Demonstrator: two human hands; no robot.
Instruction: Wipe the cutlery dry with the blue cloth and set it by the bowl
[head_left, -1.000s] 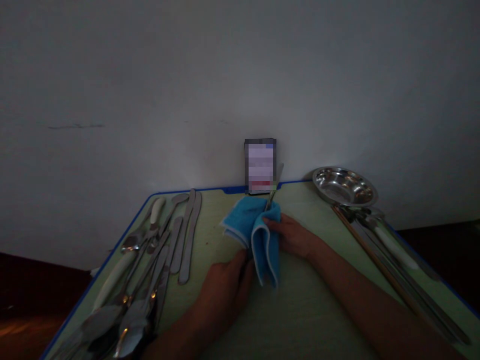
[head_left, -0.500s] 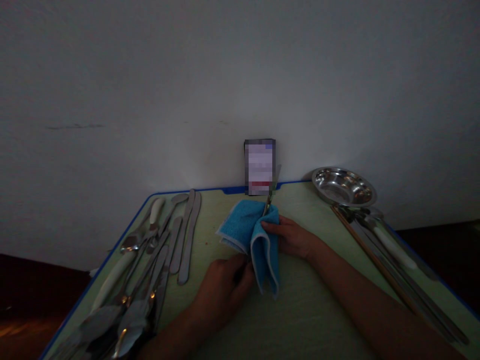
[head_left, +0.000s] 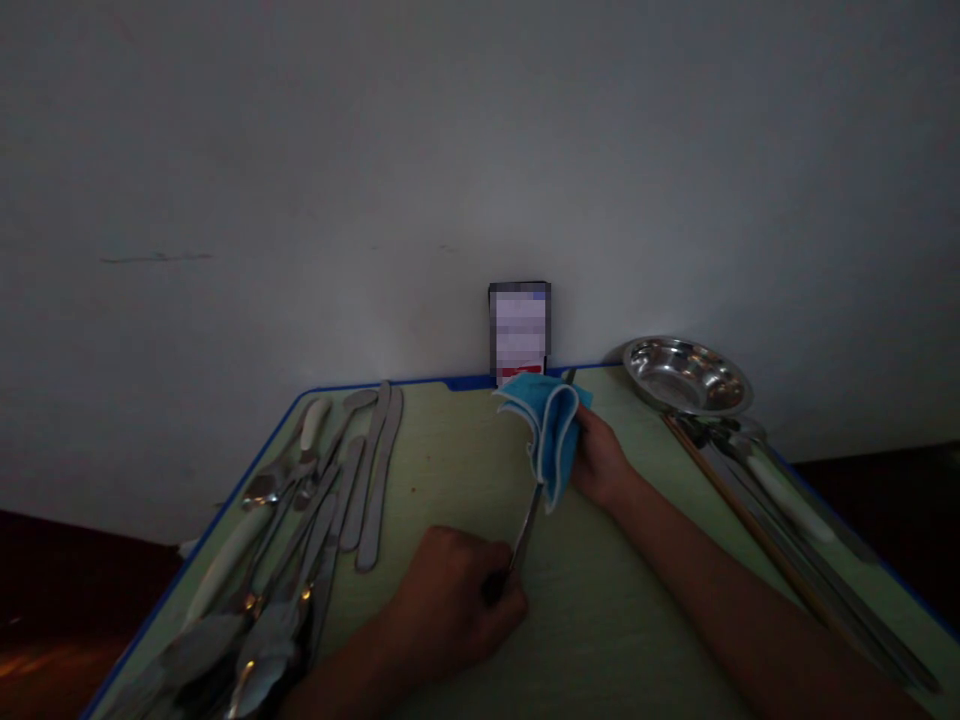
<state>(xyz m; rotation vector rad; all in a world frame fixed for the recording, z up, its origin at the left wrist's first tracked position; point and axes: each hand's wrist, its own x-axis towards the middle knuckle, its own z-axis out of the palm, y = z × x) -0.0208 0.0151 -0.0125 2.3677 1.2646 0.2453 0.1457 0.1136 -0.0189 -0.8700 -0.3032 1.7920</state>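
Note:
My left hand (head_left: 450, 605) is closed round the dark handle of a thin metal utensil (head_left: 527, 520), low in the middle of the pale green table (head_left: 450, 470). The utensil's shaft runs up and away into a folded blue cloth (head_left: 551, 425). My right hand (head_left: 600, 460) grips that cloth around the far end of the utensil, near the table's back edge. The utensil's tip pokes out just past the cloth; what kind of utensil it is I cannot make out.
Several knives and spoons (head_left: 315, 500) lie in a row and heap on the left of the table. A steel bowl (head_left: 686, 375) stands at the back right, with long utensils and chopsticks (head_left: 757, 500) in front of it. A small box (head_left: 519, 330) leans against the wall.
My right hand has slid the blue cloth away along the utensil toward its far end. My left hand has drawn back toward me, baring the shaft.

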